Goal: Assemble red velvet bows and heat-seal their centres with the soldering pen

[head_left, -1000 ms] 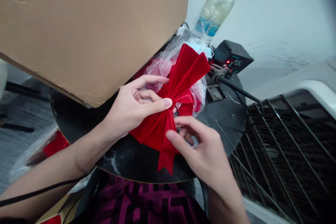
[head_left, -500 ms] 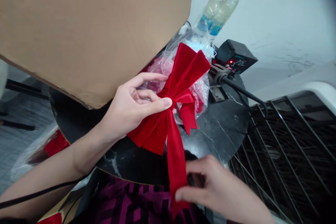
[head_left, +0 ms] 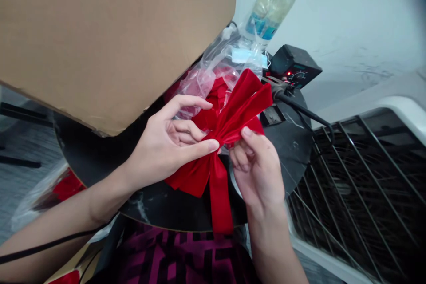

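A red velvet-like ribbon bow point(head_left: 241, 102) is held over a round black table point(head_left: 146, 206) with a marbled top. My left hand point(head_left: 169, 142) pinches the bow at its middle knot between thumb and fingers, its index finger stretched over the upper left side. My right hand point(head_left: 259, 164) is closed on a short ribbon tail at the bow's right, thumb on top. The longer tail point(head_left: 220, 204) hangs down past the table's front edge. Behind the bow lies a clear plastic bag point(head_left: 199, 82) with more red ribbon pieces in it.
A large cardboard box point(head_left: 116, 44) covers the table's left rear. Two bottles point(head_left: 271, 6) stand at the back by a blue face mask point(head_left: 249, 57). A black control box point(head_left: 294, 66) with a lit red light and cable sits right. A white-framed wire grille point(head_left: 353, 186) stands beside the table.
My right hand has let go of the long hanging tail and moved up to grip the short right tail. My left hand keeps its pinch on the knot.
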The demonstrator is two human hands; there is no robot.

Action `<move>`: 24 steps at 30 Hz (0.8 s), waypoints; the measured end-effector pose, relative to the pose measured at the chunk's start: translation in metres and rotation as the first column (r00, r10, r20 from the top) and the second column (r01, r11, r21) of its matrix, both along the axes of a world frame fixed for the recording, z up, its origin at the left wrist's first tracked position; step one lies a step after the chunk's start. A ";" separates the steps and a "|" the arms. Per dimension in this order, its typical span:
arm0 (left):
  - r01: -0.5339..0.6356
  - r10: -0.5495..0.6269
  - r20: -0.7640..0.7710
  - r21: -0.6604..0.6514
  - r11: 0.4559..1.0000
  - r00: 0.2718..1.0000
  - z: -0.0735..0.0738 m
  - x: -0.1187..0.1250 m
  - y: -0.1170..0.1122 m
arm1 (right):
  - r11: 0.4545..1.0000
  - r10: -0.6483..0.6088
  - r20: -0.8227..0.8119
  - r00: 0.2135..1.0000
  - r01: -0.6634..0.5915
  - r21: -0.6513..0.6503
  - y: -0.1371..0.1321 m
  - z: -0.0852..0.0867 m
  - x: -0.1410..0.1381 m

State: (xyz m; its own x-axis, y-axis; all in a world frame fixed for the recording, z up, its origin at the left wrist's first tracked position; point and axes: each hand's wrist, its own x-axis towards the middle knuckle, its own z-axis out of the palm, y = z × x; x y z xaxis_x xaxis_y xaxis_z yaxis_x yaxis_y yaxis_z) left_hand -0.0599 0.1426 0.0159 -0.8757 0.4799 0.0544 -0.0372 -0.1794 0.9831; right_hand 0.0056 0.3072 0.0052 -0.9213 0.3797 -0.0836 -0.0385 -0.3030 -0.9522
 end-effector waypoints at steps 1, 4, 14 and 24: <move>0.014 -0.015 0.014 0.010 1.000 1.000 0.000 0.000 0.000 | 0.999 -0.044 -0.026 0.999 0.044 -0.002 0.001 0.000 -0.001; 0.091 -0.094 0.078 0.041 0.995 0.993 -0.001 -0.002 -0.002 | 0.965 -0.262 -0.094 0.960 0.262 -0.010 0.005 0.000 -0.003; 0.153 -0.161 0.163 0.059 0.986 0.973 -0.005 -0.010 -0.006 | 0.312 -0.742 -0.451 0.496 0.851 0.422 0.095 0.002 0.021; 0.071 -0.073 -0.058 -0.039 0.997 0.996 -0.009 0.005 0.004 | 0.520 0.017 -0.017 1.000 0.005 0.854 0.003 0.013 0.054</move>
